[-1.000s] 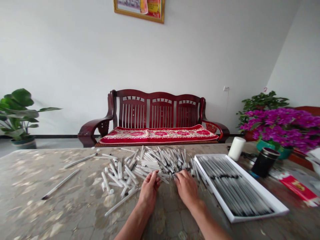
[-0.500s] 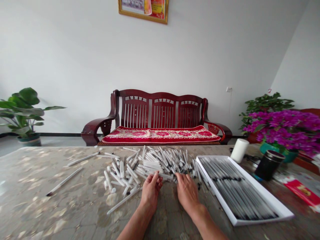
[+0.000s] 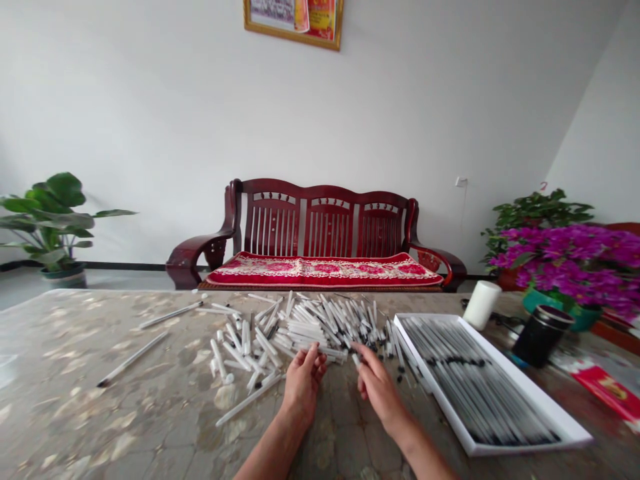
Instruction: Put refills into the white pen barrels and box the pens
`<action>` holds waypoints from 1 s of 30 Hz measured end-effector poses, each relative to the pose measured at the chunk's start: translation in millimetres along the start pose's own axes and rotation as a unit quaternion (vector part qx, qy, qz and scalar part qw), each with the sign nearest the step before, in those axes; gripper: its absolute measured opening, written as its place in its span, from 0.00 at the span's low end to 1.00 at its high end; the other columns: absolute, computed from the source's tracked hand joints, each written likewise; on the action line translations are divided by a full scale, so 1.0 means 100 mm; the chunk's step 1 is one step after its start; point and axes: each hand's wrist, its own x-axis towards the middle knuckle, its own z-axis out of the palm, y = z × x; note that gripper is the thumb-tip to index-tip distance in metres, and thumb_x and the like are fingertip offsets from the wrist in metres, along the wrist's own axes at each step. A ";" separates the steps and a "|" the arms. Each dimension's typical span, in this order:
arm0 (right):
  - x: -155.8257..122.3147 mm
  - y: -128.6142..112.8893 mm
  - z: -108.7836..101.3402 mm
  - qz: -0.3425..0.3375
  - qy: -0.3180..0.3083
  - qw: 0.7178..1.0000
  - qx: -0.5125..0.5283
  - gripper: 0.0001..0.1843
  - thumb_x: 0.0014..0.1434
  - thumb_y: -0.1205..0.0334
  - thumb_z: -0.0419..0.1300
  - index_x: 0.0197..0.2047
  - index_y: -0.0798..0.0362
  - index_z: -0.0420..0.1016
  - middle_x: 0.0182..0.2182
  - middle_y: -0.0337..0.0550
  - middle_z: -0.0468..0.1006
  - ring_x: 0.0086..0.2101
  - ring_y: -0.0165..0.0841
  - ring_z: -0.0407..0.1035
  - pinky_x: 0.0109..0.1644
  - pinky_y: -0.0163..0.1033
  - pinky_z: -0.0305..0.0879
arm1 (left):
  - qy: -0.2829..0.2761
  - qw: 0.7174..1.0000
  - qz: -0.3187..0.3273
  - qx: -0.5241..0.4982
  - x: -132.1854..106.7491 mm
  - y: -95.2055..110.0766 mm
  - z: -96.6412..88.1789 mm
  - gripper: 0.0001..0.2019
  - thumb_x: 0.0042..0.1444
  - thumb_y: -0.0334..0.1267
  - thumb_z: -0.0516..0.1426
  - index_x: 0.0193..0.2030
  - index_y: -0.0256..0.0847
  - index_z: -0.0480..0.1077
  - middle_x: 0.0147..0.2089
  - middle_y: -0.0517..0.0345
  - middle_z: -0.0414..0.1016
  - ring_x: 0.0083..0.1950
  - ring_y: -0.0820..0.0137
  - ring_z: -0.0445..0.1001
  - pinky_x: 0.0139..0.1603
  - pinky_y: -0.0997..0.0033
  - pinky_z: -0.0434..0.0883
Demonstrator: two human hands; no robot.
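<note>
Looking across, I see the grey-brown patterned desk (image 3: 165, 420) stretching wide to the left of a loose heap of whitish plastic tubes (image 3: 305, 328), which lies just beyond both hands. Right of it, a shallow white rectangular box (image 3: 446, 400) holds two rows of slender, black-ended, pen-like sticks (image 3: 500, 400). The left hand (image 3: 304, 375) has thumb and fingertips together; the right hand (image 3: 376, 385) partly hides its grip. Whether either clamps anything, I cannot tell.

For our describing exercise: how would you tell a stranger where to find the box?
Start at the patterned table before the red sofa. On it, right of the loose heap, sits the box. Unlike the white cylinder near its far corner, it is shallow and open, with pens in two rows.
</note>
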 end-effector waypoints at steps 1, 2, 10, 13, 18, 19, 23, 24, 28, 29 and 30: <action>-0.02 -0.04 0.00 0.038 -0.018 0.998 0.047 0.23 0.57 0.53 0.55 0.53 0.50 0.74 0.20 0.32 0.70 0.23 0.31 0.66 0.26 0.33 0.62 | -0.001 1.000 0.001 0.000 0.00 0.00 0.00 0.11 0.44 0.31 0.70 0.29 0.38 0.71 0.22 0.65 0.72 0.24 0.77 0.75 0.24 0.84 0.72; -0.04 -0.08 0.01 0.066 -0.034 0.993 0.087 0.23 0.57 0.51 0.56 0.53 0.51 0.73 0.19 0.31 0.68 0.22 0.30 0.64 0.25 0.32 0.60 | 0.000 1.000 0.000 0.001 0.00 0.00 0.00 0.11 0.44 0.31 0.70 0.28 0.37 0.71 0.22 0.65 0.72 0.24 0.78 0.75 0.24 0.84 0.72; -0.05 -0.13 0.02 0.055 0.043 0.979 0.190 0.23 0.46 0.45 0.68 0.38 0.52 0.68 0.29 0.39 0.77 0.25 0.30 0.71 0.22 0.30 0.62 | 0.001 1.000 -0.014 0.025 -0.01 -0.02 0.01 0.10 0.45 0.29 0.69 0.28 0.36 0.71 0.23 0.62 0.74 0.25 0.76 0.76 0.24 0.83 0.73; -0.03 -0.11 0.02 0.060 0.071 0.978 0.185 0.28 0.44 0.42 0.69 0.38 0.52 0.67 0.30 0.41 0.79 0.23 0.30 0.72 0.19 0.29 0.61 | -0.014 0.999 -0.009 0.037 -0.02 -0.02 0.00 0.13 0.41 0.34 0.72 0.26 0.36 0.71 0.22 0.63 0.73 0.25 0.75 0.76 0.24 0.82 0.72; -0.02 -0.10 0.04 0.055 0.085 0.978 0.184 0.31 0.41 0.39 0.70 0.37 0.53 0.69 0.28 0.41 0.79 0.20 0.30 0.72 0.16 0.28 0.57 | -0.038 0.997 0.005 0.068 -0.03 -0.04 0.00 0.20 0.32 0.43 0.74 0.25 0.36 0.71 0.22 0.63 0.74 0.26 0.76 0.75 0.26 0.80 0.72; -0.01 -0.09 0.05 0.052 0.085 0.978 0.184 0.30 0.40 0.39 0.70 0.37 0.53 0.69 0.29 0.42 0.80 0.21 0.31 0.72 0.16 0.28 0.58 | -0.040 0.996 0.007 0.073 -0.04 -0.04 0.00 0.21 0.30 0.45 0.75 0.25 0.36 0.71 0.22 0.63 0.74 0.26 0.76 0.75 0.26 0.80 0.72; 0.00 -0.07 0.06 0.045 0.087 0.981 0.170 0.28 0.40 0.41 0.71 0.35 0.54 0.72 0.27 0.40 0.79 0.22 0.31 0.72 0.18 0.29 0.59 | -0.046 0.995 0.005 0.084 -0.06 -0.05 0.02 0.23 0.26 0.47 0.75 0.25 0.36 0.72 0.22 0.63 0.73 0.26 0.75 0.75 0.26 0.78 0.71; 0.01 -0.06 0.06 0.045 0.086 0.982 0.162 0.28 0.39 0.41 0.71 0.35 0.54 0.72 0.26 0.40 0.79 0.22 0.32 0.72 0.18 0.29 0.59 | -0.046 0.995 0.003 0.084 -0.06 -0.05 0.02 0.23 0.25 0.47 0.75 0.25 0.36 0.72 0.22 0.63 0.73 0.26 0.74 0.75 0.26 0.77 0.72; 0.02 -0.04 0.04 0.039 0.088 0.987 0.129 0.28 0.39 0.40 0.71 0.35 0.54 0.75 0.26 0.42 0.80 0.23 0.34 0.73 0.19 0.32 0.62 | -0.049 0.995 0.002 0.087 -0.07 -0.07 0.01 0.23 0.25 0.46 0.75 0.26 0.36 0.73 0.23 0.63 0.74 0.26 0.74 0.75 0.27 0.76 0.72; 0.02 -0.04 0.04 0.038 0.089 0.987 0.126 0.28 0.39 0.40 0.71 0.34 0.54 0.75 0.26 0.42 0.80 0.23 0.35 0.74 0.20 0.32 0.64 | -0.051 0.995 0.004 0.089 -0.07 -0.07 0.01 0.23 0.25 0.46 0.75 0.26 0.36 0.74 0.23 0.62 0.75 0.26 0.74 0.75 0.28 0.76 0.72; 0.01 -0.04 0.03 0.038 0.089 0.987 0.126 0.29 0.39 0.39 0.71 0.34 0.54 0.75 0.25 0.42 0.80 0.24 0.36 0.74 0.20 0.33 0.65 | -0.054 0.994 0.007 0.092 -0.07 -0.07 0.01 0.23 0.25 0.46 0.75 0.27 0.36 0.74 0.23 0.62 0.75 0.26 0.74 0.75 0.28 0.76 0.73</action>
